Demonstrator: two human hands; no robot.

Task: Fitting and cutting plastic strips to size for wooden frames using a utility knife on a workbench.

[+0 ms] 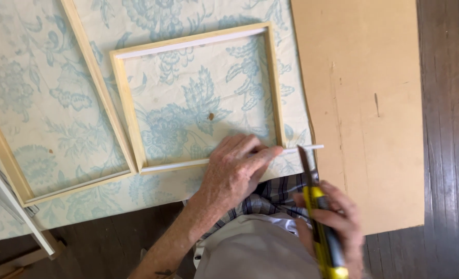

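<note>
Left hand (pixel 234 170) pins white strip (pixel 188 163); right hand (pixel 333 222) grips knife (pixel 320 222).

cloth (pixel 59 93): pale blue floral | frame (pixel 128 106): light wood | knife (pixel 322 232): yellow-black

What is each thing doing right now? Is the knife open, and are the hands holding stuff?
Yellow and black utility knife: blade out, tip at the strip.
Thin white strip: lying along the frame's near edge, end sticking out past it.
Small pale wooden frame: flat on the flowered cloth.
Left hand: pressing the strip down.
Right hand: closed round the knife.
Brown board: lying flat.
</note>
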